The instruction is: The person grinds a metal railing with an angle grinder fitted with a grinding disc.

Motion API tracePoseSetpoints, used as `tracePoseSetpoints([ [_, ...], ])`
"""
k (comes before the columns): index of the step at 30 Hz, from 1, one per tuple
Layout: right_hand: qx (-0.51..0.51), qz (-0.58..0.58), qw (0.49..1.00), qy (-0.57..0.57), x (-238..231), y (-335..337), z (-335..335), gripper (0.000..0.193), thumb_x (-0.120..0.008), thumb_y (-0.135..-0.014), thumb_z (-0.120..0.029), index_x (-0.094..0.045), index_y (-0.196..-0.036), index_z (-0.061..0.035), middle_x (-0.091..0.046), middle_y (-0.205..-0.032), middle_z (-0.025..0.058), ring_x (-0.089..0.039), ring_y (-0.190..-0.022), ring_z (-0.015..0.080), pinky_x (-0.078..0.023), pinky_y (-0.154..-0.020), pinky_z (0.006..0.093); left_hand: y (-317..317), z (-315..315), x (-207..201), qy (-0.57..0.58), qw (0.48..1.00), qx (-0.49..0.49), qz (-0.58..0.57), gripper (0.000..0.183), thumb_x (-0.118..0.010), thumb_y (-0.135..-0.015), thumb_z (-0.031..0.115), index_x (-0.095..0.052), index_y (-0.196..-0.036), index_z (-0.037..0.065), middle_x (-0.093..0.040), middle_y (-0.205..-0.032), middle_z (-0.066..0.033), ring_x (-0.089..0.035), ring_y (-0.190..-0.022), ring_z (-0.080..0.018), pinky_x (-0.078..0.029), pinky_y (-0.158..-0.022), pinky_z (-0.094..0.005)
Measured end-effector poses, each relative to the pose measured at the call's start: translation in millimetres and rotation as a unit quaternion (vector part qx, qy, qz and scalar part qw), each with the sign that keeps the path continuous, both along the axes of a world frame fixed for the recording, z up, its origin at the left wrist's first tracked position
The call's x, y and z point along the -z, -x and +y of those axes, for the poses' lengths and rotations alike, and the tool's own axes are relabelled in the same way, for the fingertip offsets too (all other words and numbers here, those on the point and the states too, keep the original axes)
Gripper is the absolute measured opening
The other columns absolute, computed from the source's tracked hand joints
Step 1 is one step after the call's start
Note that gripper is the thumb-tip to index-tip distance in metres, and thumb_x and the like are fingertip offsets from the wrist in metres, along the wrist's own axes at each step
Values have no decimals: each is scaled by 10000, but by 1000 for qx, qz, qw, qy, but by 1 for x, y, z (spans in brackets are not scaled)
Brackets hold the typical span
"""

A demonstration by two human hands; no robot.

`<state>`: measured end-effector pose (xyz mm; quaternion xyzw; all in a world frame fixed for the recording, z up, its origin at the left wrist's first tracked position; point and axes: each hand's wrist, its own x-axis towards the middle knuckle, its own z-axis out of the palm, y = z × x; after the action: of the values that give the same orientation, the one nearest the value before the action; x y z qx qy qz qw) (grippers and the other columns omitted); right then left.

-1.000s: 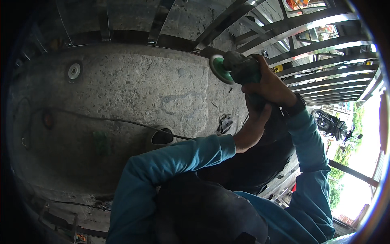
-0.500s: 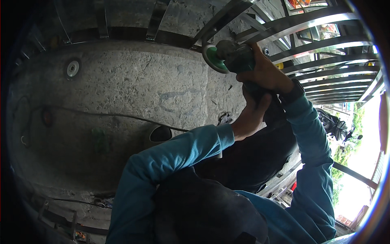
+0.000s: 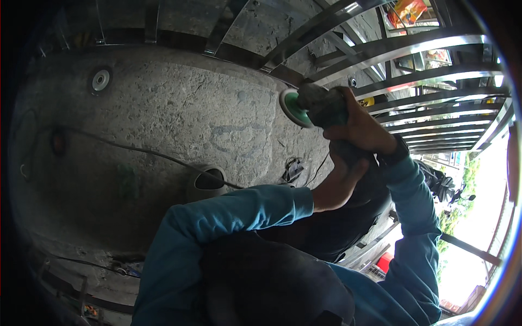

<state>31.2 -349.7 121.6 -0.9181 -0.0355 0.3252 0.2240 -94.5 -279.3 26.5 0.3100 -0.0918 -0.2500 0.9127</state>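
Note:
An angle grinder (image 3: 322, 106) with a green disc (image 3: 295, 108) on its head is held in both my hands, beside the lower bar of a metal frame (image 3: 239, 57). My right hand (image 3: 363, 127) is wrapped round the body close behind the head. Lower down, my left hand (image 3: 340, 185) closes on the rear of the grinder, its thumb along the body. The disc looks slightly apart from the bar. Part of the grinder's rear is hidden by my hands and dark against my trousers.
Slats of the metal frame run across the top and down the right. A loose round disc (image 3: 101, 80) lies on the rough concrete floor (image 3: 179, 108). A dark cord (image 3: 152, 153) passes a pale container with a dark opening (image 3: 204, 180). A motorcycle (image 3: 439, 182) stands at the far right.
The grinder and both hands sit lower in the picture, and the disc has come away from the bar. The view has also shifted a little.

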Motion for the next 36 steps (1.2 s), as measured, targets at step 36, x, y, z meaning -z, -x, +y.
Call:
tracePoseSetpoints([
  [36, 35, -41, 999, 7, 19, -14, 6, 999, -856, -750, -196, -219, -1504, -39, -577, -1296, 223, -600, -1193, 309, -497, -1002, 401, -21, 6, 21, -43, 995, -77, -52, 915, -518, -1045, 422, 28, -1476, -172, -315, -1498, -319, -336, -1439, -344, -253, -1207, -429],
])
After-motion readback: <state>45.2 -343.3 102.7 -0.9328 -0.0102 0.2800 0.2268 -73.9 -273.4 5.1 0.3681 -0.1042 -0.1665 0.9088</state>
